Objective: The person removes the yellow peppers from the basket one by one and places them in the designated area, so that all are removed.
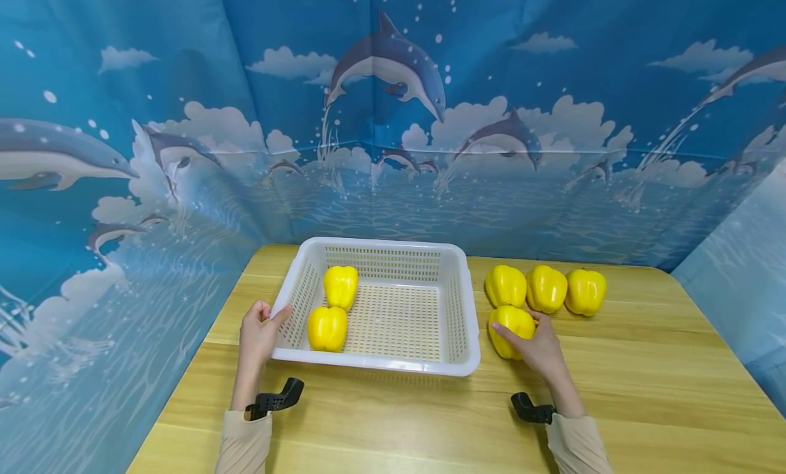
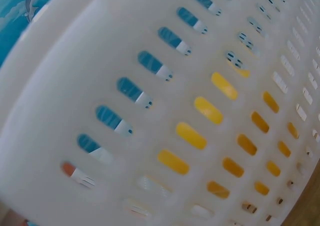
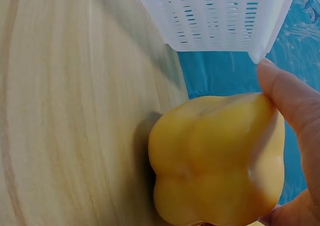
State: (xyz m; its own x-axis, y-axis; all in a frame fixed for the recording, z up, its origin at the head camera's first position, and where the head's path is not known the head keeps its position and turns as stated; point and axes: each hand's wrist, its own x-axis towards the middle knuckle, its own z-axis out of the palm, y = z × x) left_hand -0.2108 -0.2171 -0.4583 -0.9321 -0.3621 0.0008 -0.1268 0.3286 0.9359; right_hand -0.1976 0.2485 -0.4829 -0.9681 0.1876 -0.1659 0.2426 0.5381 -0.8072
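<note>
A white perforated plastic basket (image 1: 374,362) stands on the table, with two yellow bell peppers inside along its left part, one (image 1: 340,286) behind the other (image 1: 327,329). My left hand (image 1: 259,334) holds the basket's left rim, thumb over the edge. Close up, the left wrist view is filled by the slotted basket wall (image 2: 75,76), yellow showing through some slots. Right of the basket, my right hand (image 1: 540,344) grips another yellow bell pepper (image 1: 511,332) between thumb and fingers. In the right wrist view that pepper (image 3: 215,161) is close over the tabletop, casting a shadow.
Three more yellow bell peppers sit in a row behind my right hand: a left one (image 1: 506,286), a middle one (image 1: 546,289) and a right one (image 1: 585,292). The wooden table (image 1: 393,426) ends at a blue dolphin-print curtain (image 1: 393,201) at the back and left.
</note>
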